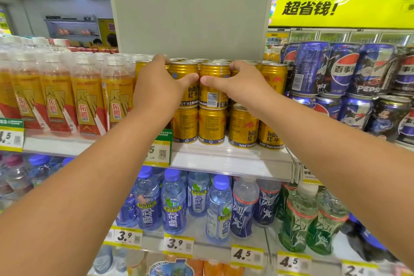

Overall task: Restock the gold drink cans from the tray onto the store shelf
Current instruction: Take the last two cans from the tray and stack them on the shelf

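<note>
Evidently the placing step: the left hand (156,84) and right hand (240,83) each wrap one gold metal drink can (214,84) on the upper stacked row of the white store shelf (224,159). Next, release squarely and withdraw; tray unseen.

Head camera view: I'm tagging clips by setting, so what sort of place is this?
Most likely a convenience store or supermarket drinks aisle: shelves stocked with gold cans and bottled drinks, yellow price tags along the shelf edges, and a promotional banner overhead.
</note>
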`<state>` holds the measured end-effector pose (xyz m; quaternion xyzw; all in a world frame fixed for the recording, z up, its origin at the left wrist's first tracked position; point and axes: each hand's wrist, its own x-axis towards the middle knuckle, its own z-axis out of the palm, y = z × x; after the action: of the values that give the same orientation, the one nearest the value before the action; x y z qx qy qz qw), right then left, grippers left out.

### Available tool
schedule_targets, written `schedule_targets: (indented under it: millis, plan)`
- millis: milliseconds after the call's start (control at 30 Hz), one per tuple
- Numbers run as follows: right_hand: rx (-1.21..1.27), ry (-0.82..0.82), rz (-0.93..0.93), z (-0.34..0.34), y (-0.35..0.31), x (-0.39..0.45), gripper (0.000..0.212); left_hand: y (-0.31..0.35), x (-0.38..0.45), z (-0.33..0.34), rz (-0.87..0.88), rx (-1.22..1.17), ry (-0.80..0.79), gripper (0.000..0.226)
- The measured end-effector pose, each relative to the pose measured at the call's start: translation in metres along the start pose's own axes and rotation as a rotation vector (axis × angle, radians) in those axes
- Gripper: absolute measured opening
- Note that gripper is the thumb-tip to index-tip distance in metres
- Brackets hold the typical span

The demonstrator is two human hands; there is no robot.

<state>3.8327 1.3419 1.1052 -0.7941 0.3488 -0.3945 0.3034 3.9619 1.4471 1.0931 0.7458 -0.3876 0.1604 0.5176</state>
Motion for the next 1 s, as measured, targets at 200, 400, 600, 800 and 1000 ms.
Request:
schedule_targets:
  millis: [200,400,600,800,1000]
  plan:
    - [-0.050,0.033,0.008,0.003,0.005,-0.011,0.096,-0.012,-0.010,-0.004,0.038,-0.095,-0.017,0.063]
    - [-0.293,0.049,-0.119,0.008,0.013,-0.045,0.066,-0.051,-0.031,-0.004,0.178,-0.036,-0.121,0.064]
    - [-0.548,0.070,-0.272,0.013,0.030,-0.088,0.075,-0.080,-0.071,-0.007,0.374,0.159,-0.272,0.074]
    - [-0.632,-0.053,-0.450,0.011,0.059,-0.141,0.068,-0.085,-0.110,-0.018,0.484,0.284,-0.319,0.074]
    - [-0.600,-0.154,-0.509,0.000,0.102,-0.201,0.069,-0.080,-0.172,-0.017,0.491,0.349,-0.378,0.075]
